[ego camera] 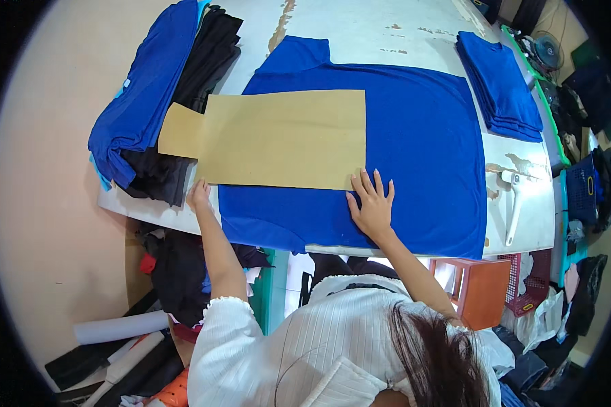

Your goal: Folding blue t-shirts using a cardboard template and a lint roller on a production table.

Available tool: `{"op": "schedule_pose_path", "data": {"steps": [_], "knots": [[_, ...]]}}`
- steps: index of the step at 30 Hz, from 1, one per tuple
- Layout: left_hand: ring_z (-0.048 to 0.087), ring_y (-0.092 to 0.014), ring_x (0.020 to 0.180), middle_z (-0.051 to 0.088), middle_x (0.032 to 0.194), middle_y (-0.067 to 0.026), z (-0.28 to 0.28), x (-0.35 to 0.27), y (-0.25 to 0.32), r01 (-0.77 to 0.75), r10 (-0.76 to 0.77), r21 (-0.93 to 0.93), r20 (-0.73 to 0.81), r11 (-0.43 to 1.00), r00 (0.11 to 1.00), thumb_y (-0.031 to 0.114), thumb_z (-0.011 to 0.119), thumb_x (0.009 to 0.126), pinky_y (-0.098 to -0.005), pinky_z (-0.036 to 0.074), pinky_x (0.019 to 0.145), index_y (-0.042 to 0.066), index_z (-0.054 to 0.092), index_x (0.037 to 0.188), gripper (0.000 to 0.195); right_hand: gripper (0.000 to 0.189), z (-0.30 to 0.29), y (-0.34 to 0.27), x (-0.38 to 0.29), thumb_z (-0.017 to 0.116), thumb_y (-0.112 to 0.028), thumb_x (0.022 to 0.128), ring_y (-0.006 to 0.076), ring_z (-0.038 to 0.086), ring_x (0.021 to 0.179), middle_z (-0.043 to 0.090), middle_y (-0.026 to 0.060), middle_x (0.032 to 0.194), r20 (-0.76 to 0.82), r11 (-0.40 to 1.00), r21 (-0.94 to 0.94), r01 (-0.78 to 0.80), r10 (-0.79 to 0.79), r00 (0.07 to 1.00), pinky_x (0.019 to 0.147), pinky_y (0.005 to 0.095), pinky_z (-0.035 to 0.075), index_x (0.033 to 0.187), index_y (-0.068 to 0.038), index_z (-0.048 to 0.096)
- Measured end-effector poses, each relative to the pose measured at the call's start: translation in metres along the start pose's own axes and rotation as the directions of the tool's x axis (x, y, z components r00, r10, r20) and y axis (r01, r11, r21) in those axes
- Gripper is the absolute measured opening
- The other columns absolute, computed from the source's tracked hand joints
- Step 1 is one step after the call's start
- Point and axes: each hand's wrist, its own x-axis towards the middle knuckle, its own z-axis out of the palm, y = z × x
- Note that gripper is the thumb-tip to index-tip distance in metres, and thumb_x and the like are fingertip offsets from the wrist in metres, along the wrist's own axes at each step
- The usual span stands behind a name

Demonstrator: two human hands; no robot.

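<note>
A blue T-shirt (427,152) lies spread on the white table, one sleeve towards the far edge. On top of it rests a tan cardboard folding template (285,140), whose narrow tab (179,131) reaches left over dark garments. My left hand (199,195) holds the template's near left corner between thumb and fingers. My right hand (372,206) lies flat with fingers spread, fingertips at the template's near right corner and palm on the shirt.
Stacked blue garments (147,76) and black garments (209,56) lie at the table's left. Folded blue shirts (501,89) sit at the far right. A white handheld tool (513,206) lies near the right edge of the table (534,224). An orange-brown stool (481,290) stands below.
</note>
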Motion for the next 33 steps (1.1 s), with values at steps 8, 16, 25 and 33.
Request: {"op": "schedule_pose_path", "data": {"steps": [8,16,25,33], "knots": [[0.062,-0.024,0.085,0.061,0.096,-0.0144,-0.001,-0.001,0.003,-0.005,0.005,0.003,-0.003,1.0,1.0,0.003,0.066,0.075,-0.0287,0.052,0.077,-0.007,0.057,0.1,0.028,0.04,-0.002,0.0,0.001,0.051,-0.032,0.084,0.0317,0.031,0.126,0.043,0.0089,0.132,0.01,1.0,0.018,0.002,-0.002,1.0,0.102,0.0545,0.015,0.119,-0.014,0.053],[0.055,-0.027,0.1,0.054,0.107,-0.0163,-0.03,-0.019,0.012,0.058,-0.05,-0.037,0.192,0.998,0.98,0.028,0.063,0.081,-0.0325,0.048,0.085,-0.005,0.046,0.113,0.049,0.034,-0.029,0.032,0.0,0.057,-0.023,0.081,0.0338,0.044,0.116,0.05,0.0159,0.123,-0.017,0.887,0.443,-0.131,0.154,0.988,0.099,0.0451,0.03,0.112,-0.009,0.056],[0.054,-0.018,0.093,0.055,0.098,-0.004,-0.139,-0.169,-0.013,0.088,-0.175,0.27,0.318,0.959,0.932,0.008,0.057,0.076,-0.0346,0.043,0.082,0.009,0.052,0.103,0.028,0.045,-0.139,0.208,-0.129,0.061,-0.04,0.076,0.0335,0.048,0.102,0.053,0.0165,0.106,-0.149,0.549,-0.176,-0.817,0.806,0.573,0.083,0.0453,0.039,0.106,-0.008,0.054],[0.05,-0.009,0.075,0.055,0.08,0.0037,-0.117,-0.184,-0.04,0.116,-0.512,0.699,0.391,0.706,0.765,0.026,0.069,0.073,-0.03,0.038,0.072,0.009,0.056,0.077,0.021,0.043,-0.171,0.215,-0.131,0.067,-0.036,0.075,0.0082,0.036,0.053,0.039,-0.0011,0.054,0.402,0.551,0.154,-0.82,0.723,0.561,0.048,0.0281,0.031,0.059,0.0,0.049]]}}
